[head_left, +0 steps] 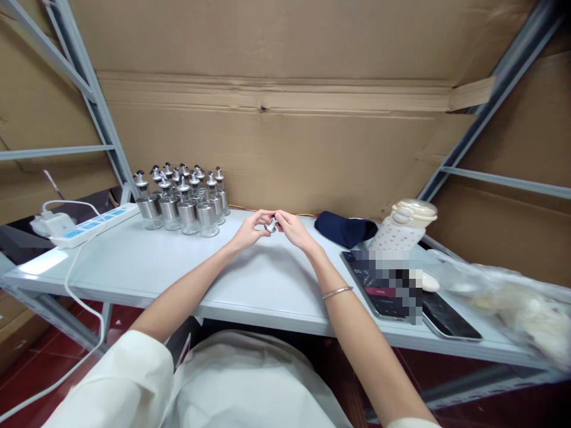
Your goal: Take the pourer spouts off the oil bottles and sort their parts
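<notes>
Above the middle of the table, my left hand [250,230] and my right hand [291,228] meet around a small bottle pourer spout [270,226], silver with a dark part at its top. Fingers of my left hand pinch it from the left side. My right fingertips close on its upper right end and partly hide it. To the left of my hands, several glass oil bottles [188,209] with steel bands stand upright in a group. Silver pourer spouts with black tips, like the one in my hands, top many of them.
A white power strip [96,226] with a plugged-in charger lies at the left edge. On the right are a dark blue cap [341,229], a dotted bottle [398,229], a tablet [370,285], a phone [450,315] and plastic bags [513,303]. Cardboard [285,142] walls the back.
</notes>
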Demonstrator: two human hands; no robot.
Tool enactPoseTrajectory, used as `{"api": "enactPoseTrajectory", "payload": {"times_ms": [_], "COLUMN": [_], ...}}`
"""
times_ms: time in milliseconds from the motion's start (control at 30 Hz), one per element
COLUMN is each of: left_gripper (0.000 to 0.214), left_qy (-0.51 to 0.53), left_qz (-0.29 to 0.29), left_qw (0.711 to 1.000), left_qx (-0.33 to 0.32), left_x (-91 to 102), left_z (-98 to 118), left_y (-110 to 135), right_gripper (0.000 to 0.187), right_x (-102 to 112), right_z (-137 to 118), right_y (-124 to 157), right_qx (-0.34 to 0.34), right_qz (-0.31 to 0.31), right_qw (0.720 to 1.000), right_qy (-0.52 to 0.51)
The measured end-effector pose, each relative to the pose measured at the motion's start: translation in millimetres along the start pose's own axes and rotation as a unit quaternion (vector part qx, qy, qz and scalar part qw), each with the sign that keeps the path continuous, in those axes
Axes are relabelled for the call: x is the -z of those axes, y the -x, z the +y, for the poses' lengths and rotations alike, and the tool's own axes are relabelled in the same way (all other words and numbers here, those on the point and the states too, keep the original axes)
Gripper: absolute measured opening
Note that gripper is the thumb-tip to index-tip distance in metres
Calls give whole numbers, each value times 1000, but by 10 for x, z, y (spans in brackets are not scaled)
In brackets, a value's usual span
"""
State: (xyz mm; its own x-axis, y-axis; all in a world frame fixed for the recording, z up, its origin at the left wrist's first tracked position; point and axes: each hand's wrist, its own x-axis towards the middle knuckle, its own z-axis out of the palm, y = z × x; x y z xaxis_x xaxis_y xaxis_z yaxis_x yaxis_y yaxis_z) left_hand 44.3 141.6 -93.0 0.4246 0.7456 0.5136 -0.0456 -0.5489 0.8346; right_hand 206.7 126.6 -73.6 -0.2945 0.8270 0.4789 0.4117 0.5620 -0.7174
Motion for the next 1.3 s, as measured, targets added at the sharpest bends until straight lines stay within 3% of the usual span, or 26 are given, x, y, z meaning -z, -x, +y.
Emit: {"api": "enactPoseTrajectory", "payload": {"times_ms": [267,367,467,600,900,1167,1300], "left_gripper": [46,48,49,45,39,39,38], "left_qy": [36,33,6,-62,-186,-185,-271], "left_qz": [17,31,77,127,82,62,19], "left_qw": [999,999,997,989,975,977,951], "left_qx": [9,11,-3,-33,-92,-92,-151], "left_x": [10,2,14,35,-51,-48,-5], "left_z": [-21,-5,12,15,-16,-47,51], "left_y": [-8,-12,-25,-18,60,56,54], "right_gripper": [44,37,31,40,18,19,19], "right_x": [-33,-56,-87,-127,-201,-162,-153], "right_z": [-7,-29,-65,-87,-85,-67,-68], "right_y": [5,12,27,38,37,23,35], "right_qx": [-10,9,44,38,-23,-28,-19], "right_qz": [-7,31,84,85,102,90,100], "right_qw": [1000,999,991,989,979,975,976], "right_qy": [-10,29,92,113,177,199,192]}}
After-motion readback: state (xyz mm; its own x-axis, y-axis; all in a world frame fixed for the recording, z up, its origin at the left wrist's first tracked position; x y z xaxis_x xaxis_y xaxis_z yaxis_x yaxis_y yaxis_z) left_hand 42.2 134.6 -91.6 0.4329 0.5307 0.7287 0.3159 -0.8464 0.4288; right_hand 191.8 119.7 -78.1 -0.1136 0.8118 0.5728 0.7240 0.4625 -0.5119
